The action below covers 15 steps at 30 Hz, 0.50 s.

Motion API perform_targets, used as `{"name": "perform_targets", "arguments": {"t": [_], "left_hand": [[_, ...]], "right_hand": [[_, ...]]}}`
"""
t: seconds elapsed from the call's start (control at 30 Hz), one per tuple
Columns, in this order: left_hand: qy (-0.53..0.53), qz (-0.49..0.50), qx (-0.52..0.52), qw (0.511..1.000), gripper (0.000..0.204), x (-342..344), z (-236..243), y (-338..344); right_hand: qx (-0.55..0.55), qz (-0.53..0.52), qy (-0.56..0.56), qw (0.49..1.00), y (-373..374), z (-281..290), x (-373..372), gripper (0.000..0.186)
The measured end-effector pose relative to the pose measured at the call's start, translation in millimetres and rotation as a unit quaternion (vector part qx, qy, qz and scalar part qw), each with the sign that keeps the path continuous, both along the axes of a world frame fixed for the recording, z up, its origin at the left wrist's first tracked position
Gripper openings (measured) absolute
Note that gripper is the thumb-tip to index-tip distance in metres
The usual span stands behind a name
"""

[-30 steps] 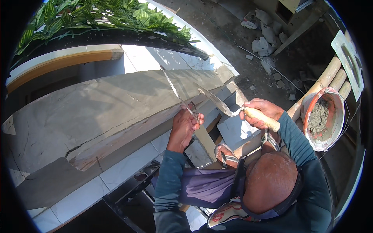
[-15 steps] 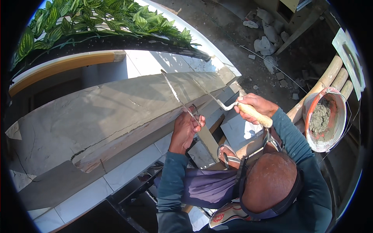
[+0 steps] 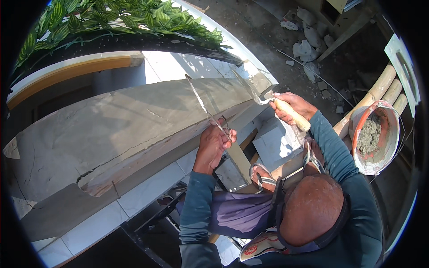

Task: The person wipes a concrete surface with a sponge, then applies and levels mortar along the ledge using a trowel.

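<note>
My right hand (image 3: 295, 107) is closed round the pale wooden handle of a trowel (image 3: 254, 93). The trowel's narrow-looking blade reaches over the far right end of a grey mortar-covered ledge (image 3: 134, 118). My left hand (image 3: 214, 145) is closed on a thin, mortar-smeared rod (image 3: 199, 100), which slants up across the ledge's surface. Where the rod's lower end passes among the fingers, its shape is hard to make out. Along the ledge's near edge runs a dark crack, with a broken patch at the left.
A bucket (image 3: 376, 165) of wet mortar stands at the right, beside bamboo poles (image 3: 373, 98). A flat float (image 3: 404, 67) lies over the poles. Leafy plants (image 3: 111, 20) border the upper left. White tiles (image 3: 96, 223) run below the ledge. Sacks (image 3: 306, 51) and rubble lie on the ground beyond.
The trowel has moved up and towards the ledge's far right end, with my right hand slightly higher. My left hand keeps its hold on the rod, almost unmoved.
</note>
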<state>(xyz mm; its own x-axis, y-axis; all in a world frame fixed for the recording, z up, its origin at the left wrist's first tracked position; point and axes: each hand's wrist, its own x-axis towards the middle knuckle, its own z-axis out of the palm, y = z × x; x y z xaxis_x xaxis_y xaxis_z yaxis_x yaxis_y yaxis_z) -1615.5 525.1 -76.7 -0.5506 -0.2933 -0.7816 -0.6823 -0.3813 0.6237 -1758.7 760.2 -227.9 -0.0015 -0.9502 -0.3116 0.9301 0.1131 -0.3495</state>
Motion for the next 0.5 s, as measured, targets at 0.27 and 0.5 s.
{"name": "perform_targets", "arguments": {"t": [0.27, 0.5], "left_hand": [[-0.003, -0.001, 0.014, 1.0, 0.045, 1.5, -5.6, 2.6], [0.014, -0.02, 0.018, 1.0, 0.058, 0.0, -4.0, 1.3]], "right_hand": [[0.223, -0.045, -0.048, 0.973, -11.4, -147.5, -2.0, 0.04], [0.209, 0.022, 0.029, 0.977, -25.3, -166.0, -17.5, 0.04]]}}
